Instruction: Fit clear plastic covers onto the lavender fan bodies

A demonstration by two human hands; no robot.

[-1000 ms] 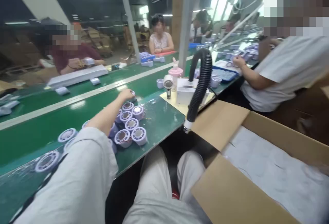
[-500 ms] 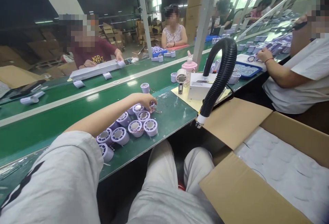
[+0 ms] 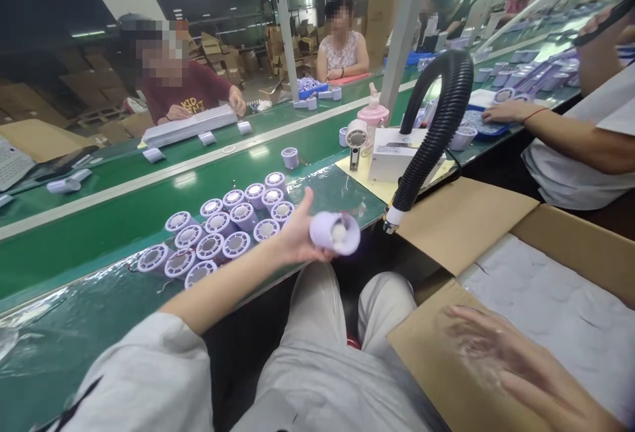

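Observation:
My left hand [image 3: 300, 233] grips a small lavender cylindrical part [image 3: 335, 233] and holds it in the air past the near edge of the green conveyor table [image 3: 99, 233]. Behind the hand, several matching lavender round parts [image 3: 223, 227] stand clustered on the table. One more such part [image 3: 290, 157] stands alone farther back. My right hand [image 3: 501, 359] is low at the right, blurred by motion, with fingers stretched out over the flap of an open cardboard box [image 3: 446, 366]. It holds nothing.
A black corrugated hose [image 3: 436, 128] arches from a white box unit [image 3: 397, 154] on a yellow mat. The cardboard box holds white padded sheets [image 3: 555, 313]. A person in white works at the right [image 3: 580, 147]; two others sit across the belt [image 3: 188, 88].
My left hand has lifted one lavender part off the cluster and drawn it back toward me. My right hand has come into view over the box flap.

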